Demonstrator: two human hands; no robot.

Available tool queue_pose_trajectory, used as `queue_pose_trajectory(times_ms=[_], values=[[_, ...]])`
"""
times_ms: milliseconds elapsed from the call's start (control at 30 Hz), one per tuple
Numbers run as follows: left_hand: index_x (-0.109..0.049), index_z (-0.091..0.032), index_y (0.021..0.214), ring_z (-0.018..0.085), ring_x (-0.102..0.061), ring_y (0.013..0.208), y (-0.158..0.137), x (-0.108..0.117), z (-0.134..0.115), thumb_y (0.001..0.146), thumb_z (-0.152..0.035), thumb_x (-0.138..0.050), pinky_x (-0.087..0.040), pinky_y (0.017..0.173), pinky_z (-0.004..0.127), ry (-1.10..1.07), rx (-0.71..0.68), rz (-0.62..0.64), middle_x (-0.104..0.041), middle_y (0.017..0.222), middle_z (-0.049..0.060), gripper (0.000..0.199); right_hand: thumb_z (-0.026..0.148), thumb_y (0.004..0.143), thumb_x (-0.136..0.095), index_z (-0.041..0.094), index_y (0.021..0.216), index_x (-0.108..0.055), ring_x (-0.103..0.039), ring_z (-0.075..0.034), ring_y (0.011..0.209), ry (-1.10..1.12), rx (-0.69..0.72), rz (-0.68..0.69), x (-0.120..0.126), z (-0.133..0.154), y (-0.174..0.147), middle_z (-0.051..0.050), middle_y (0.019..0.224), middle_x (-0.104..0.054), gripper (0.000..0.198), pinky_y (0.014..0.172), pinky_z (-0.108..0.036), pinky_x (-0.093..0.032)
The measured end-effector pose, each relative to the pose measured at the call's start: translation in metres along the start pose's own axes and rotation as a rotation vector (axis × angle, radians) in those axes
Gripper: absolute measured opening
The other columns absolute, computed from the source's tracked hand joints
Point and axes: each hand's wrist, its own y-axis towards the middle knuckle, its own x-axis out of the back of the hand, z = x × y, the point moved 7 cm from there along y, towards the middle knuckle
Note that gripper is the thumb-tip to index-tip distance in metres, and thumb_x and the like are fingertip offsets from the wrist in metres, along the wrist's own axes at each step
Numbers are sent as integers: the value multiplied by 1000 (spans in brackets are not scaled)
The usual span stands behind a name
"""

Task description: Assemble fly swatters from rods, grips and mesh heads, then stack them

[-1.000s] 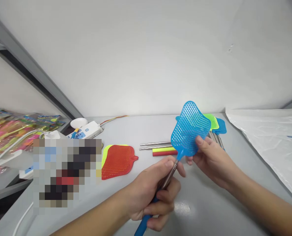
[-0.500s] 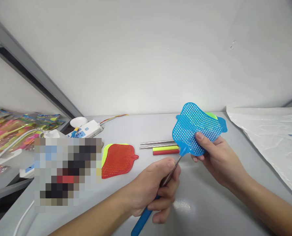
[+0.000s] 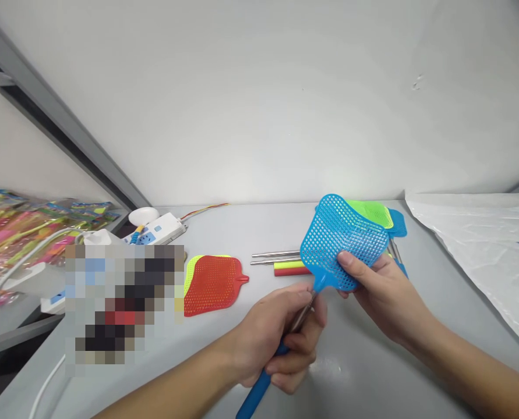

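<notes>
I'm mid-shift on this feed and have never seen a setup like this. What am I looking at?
There is no machine: these are a person's bare hands, seen from one camera on their head, looking forward and down. The left hand grips a metal rod with a blue handle. The right hand holds a blue mesh head at the rod's upper end; fingers partly cover the joint. On the grey table lie a red mesh head over a yellow one, more metal rods, a power strip and, at right, white plastic sheeting.
</notes>
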Motion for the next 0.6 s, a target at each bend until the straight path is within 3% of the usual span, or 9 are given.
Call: queue_pose_trajectory(times_ms=[600], values=[[-47, -21, 78, 4, -14, 29, 0, 5, -2, 97, -41, -36, -22, 28, 13, 47, -52, -57, -28, 47, -11, 29, 38, 82, -71, 21, 76, -60, -52, -12, 58, -30, 43, -23, 2, 2, -2, 2, 68, -58, 21, 50, -23, -46]])
